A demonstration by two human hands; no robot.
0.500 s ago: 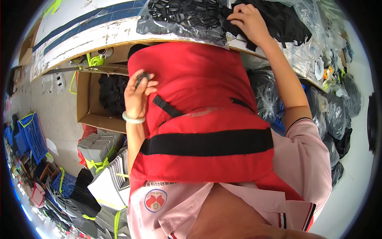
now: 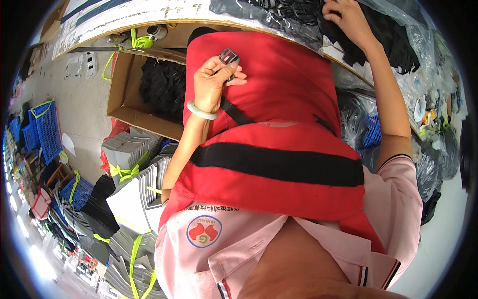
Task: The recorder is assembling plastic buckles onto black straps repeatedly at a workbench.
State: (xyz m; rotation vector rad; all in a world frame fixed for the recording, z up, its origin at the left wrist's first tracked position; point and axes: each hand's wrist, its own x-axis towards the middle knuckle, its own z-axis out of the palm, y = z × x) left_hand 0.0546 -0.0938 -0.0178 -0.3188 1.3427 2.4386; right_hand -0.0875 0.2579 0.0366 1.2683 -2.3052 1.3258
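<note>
Over my red apron (image 2: 269,65), my left hand (image 2: 213,79) pinches a black plastic buckle (image 2: 229,56), which sticks up past the thumb and fingertips. A pale green bangle (image 2: 201,110) circles that wrist. My right hand (image 2: 351,20) reaches onto the table at the top right, its fingers bent down on a heap of black fabric pieces (image 2: 393,45); whether a piece is between the fingertips is hidden. Left of that hand, a clear plastic bag of black buckles (image 2: 294,12) lies on the table, cut off by the top edge.
The white worktable (image 2: 119,22) has a worn wooden edge above my lap. To the left is an open cardboard box (image 2: 119,94) with black pieces inside. Tied stacks of grey sheets (image 2: 129,149) stand below it. Blue baskets (image 2: 47,132) are farther left; filled plastic bags (image 2: 351,114) crowd the right.
My left hand has risen and moved right, bringing the buckle into clearer sight. My right hand stays at the black fabric heap. The whole view has shifted.
</note>
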